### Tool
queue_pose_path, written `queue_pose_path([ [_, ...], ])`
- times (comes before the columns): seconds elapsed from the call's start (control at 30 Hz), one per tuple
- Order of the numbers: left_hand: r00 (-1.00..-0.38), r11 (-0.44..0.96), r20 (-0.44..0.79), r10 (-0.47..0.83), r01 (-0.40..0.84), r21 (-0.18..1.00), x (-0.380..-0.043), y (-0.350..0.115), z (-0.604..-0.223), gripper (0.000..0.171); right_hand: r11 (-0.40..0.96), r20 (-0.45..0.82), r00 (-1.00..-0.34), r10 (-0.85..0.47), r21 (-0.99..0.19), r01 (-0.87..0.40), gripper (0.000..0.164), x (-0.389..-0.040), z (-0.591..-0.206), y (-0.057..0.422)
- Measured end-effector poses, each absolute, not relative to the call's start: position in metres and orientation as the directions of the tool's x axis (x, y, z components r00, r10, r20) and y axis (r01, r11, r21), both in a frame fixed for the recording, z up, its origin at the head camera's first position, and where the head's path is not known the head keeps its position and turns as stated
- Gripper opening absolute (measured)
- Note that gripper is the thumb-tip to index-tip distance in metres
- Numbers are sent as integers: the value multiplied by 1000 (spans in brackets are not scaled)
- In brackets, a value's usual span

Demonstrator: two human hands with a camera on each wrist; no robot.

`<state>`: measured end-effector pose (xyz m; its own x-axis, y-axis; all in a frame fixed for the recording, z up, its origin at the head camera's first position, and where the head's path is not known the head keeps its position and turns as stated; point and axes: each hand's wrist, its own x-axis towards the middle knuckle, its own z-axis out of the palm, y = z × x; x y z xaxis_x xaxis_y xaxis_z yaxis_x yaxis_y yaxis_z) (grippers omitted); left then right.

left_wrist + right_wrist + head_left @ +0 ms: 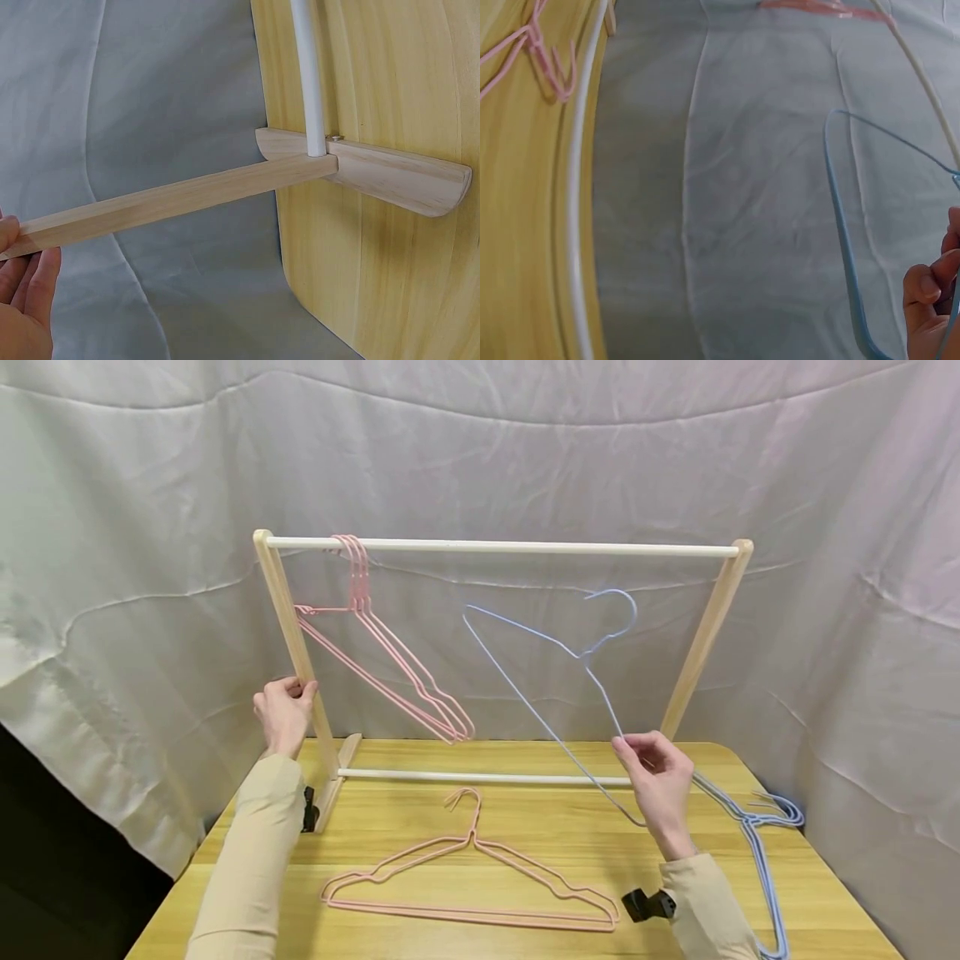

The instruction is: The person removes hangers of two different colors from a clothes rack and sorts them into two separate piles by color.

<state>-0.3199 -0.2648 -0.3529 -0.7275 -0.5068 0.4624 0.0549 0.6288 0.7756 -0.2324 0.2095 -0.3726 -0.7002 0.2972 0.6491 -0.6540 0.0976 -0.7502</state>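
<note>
My left hand [283, 717] grips the left wooden upright [280, 600] of a garment rack, partway up. In the left wrist view, thumb and fingers [42, 289] lie on opposite sides of that post. A light blue wire hanger [586, 655] is pinched in my right hand [662, 781] by one sloping side. It tilts in the air in front of the rack, its hook up and below the white top rod [525, 547]. Several pink hangers [360, 587] hang from that rod near its left end.
Pink hangers [474, 837] lie overlapped on the wooden table [420, 818] in front of the rack. Several blue hangers [759, 852] lie stacked at the table's right side. A white lower rod [480, 776] joins the uprights near the tabletop. Grey curtain [480, 468] hangs behind.
</note>
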Motion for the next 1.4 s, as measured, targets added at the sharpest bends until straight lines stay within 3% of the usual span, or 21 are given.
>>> queue_pose_path([
  [0.33,-728,620,462,-507,65,782,-319,-264,-354,25,-59,704,-623,341,-645,-762,2,-224,-400,242],
  [0.5,-731,617,456,-508,60,785,-319,-265,-353,26,-54,701,-589,402,-625,-779,1,-219,-408,253],
  [0.77,-732,614,446,-515,47,788,-320,-265,-353,28,-112,698,-505,508,-527,-842,10,-215,-422,274],
  [1.17,-735,611,442,-515,47,790,-321,-264,-353,29,-252,548,-423,722,-361,-898,12,-208,-430,294],
  [1.4,-732,615,448,-514,49,787,-319,-264,-353,27,-337,450,-438,779,-289,-896,8,-207,-437,311],
])
